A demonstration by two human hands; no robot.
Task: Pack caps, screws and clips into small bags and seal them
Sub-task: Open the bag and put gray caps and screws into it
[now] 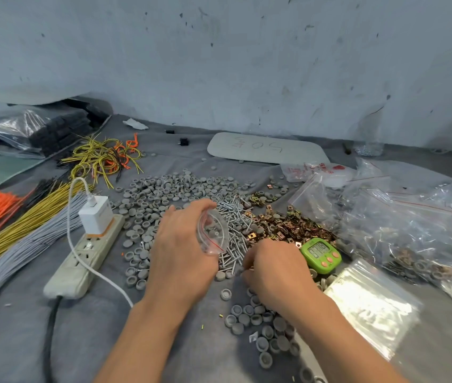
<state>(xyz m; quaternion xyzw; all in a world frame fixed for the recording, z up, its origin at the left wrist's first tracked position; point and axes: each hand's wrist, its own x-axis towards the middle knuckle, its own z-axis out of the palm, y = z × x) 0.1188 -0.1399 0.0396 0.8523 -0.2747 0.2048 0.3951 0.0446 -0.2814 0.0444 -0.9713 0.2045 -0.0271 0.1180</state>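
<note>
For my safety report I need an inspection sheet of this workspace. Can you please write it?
Surface: grey cloth, strewn with loose parts.
Job's things: caps, screws and clips in heaps; filled bags at right; empty bags nearer.
Clutter: green timer; wire bundles at left; loose wires; marked board.
Hands: left hand holds a small bag with caps inside; right hand curled at the screws, grasp unclear.
Cables: charger in power strip; white cable crosses the cloth; black cable leaves the strip.
Surroundings: stained wall; black parts in plastic, far left.
</note>
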